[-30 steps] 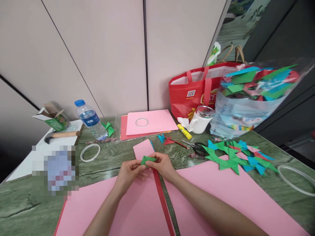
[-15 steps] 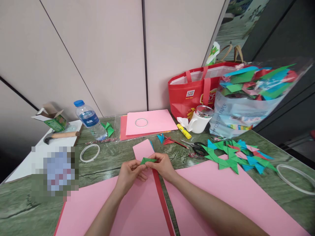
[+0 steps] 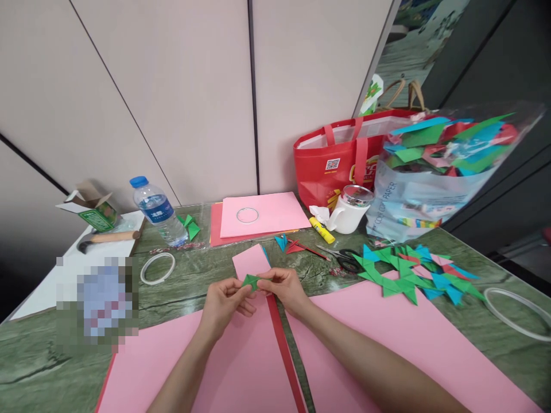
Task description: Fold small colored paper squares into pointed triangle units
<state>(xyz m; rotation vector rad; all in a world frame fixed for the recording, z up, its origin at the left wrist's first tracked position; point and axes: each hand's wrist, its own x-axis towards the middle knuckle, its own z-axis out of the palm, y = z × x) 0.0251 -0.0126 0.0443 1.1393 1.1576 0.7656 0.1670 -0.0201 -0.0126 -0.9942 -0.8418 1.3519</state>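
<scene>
Both hands pinch a small folded green paper piece (image 3: 251, 281) above the green marbled table (image 3: 189, 281). My left hand (image 3: 224, 301) grips its left end and my right hand (image 3: 284, 288) its right end. Beneath them lie large pink paper sheets (image 3: 241, 367) and a narrow red paper strip (image 3: 284, 350). A smaller pink sheet (image 3: 249, 261) sits just beyond the hands. A heap of folded green, blue and pink paper pieces (image 3: 413, 272) lies to the right.
At the back stand a water bottle (image 3: 157, 210), a pink sheet stack (image 3: 258, 215) bearing a ring, a white mug (image 3: 349, 212), a glue stick (image 3: 322, 230), scissors (image 3: 344, 257), a red bag (image 3: 340, 160) and a clear bag of folded paper (image 3: 434, 166). White tape rings (image 3: 157, 268) lie left and far right.
The green piece has been folded narrower between my fingers, and both hands have shifted slightly left. Everything else stays put.
</scene>
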